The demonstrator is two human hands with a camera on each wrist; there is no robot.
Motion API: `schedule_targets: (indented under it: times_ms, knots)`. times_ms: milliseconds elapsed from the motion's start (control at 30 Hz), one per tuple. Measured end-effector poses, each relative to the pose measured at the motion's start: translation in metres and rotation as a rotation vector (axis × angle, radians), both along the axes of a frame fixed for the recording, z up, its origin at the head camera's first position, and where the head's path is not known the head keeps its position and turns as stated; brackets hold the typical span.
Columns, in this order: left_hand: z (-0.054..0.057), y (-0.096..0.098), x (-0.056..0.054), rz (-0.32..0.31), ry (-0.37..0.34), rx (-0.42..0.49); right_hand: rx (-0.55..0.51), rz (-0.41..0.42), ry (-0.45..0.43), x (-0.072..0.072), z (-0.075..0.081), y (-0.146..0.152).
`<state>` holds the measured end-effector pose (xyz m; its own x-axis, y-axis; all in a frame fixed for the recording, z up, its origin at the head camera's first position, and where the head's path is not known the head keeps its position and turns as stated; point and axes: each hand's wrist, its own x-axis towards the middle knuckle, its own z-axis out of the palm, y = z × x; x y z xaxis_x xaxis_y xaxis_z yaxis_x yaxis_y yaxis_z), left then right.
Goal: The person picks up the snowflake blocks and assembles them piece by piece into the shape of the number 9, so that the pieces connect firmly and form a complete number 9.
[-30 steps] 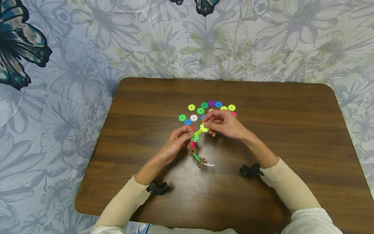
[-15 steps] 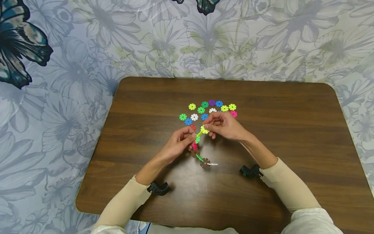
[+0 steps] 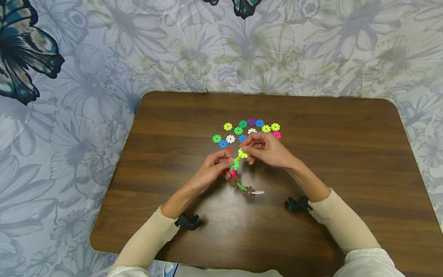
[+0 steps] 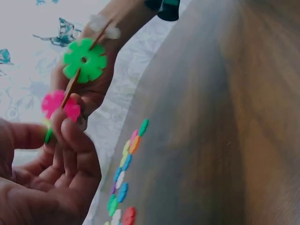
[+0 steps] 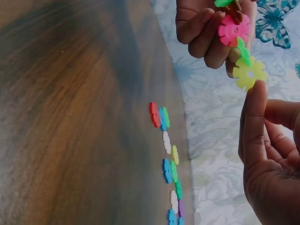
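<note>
Pale sleeves (image 3: 346,221) nearest, a black device (image 3: 188,222) at the left wrist. Beyond, a chain of notched discs (image 3: 233,174) between the hands, its near end trailing toward the person: white disc (image 3: 257,192), then brown, green, brown, pink. Left hand (image 3: 215,166) pinches the green disc (image 3: 235,165) next along; right hand (image 3: 265,149), fingers curled, pinches a yellow disc (image 3: 243,154) at the far end. Past the hands, loose multicoloured discs (image 3: 238,130) lie flat on the brown table (image 3: 328,127). Farthest: grey floral backdrop (image 3: 249,46).

Snug cream sleeves (image 3: 346,223), paler garment (image 3: 370,263) above, black wrist cameras (image 3: 188,222).
</note>
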<state>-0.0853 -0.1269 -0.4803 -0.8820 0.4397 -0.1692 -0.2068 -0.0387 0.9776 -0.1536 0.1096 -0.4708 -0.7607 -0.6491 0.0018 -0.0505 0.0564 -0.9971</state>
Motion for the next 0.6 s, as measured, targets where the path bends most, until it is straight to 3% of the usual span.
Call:
schedule_targets:
  times_ms: [167,300,433,600]
  knots:
    - [0.007,0.0,-0.002,-0.056,-0.011,0.0,-0.042,0.005,-0.039,-0.001,0.004,-0.001]
    - [0.008,0.001,-0.006,-0.058,-0.001,-0.044,-0.059,0.028,-0.047,0.0,0.005,-0.004]
    - [0.007,0.004,-0.009,-0.02,0.074,-0.101,-0.071,0.058,-0.058,0.002,0.008,-0.007]
    - [0.005,0.007,-0.012,0.028,0.172,-0.076,-0.09,0.094,-0.094,0.004,0.011,-0.007]
